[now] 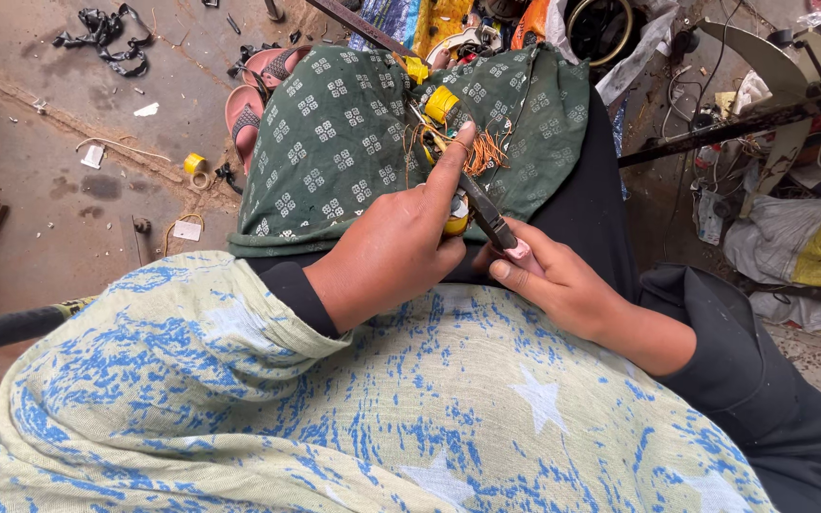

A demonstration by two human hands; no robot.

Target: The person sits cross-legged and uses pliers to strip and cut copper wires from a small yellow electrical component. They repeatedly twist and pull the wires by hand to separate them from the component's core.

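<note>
Your left hand is closed around a small coil part wrapped in yellow tape, with thin copper wires sticking out. It rests on the green patterned cloth over your knee. Your right hand grips one dark metal tool with a pink handle. Many wires look loose, so the work looks only partly done. One roll of yellow tape lies on the floor.

yellow-taped coil with loose copper wires on the green-clothed lap, dark pink-handled pliers slanting beneath
</note>
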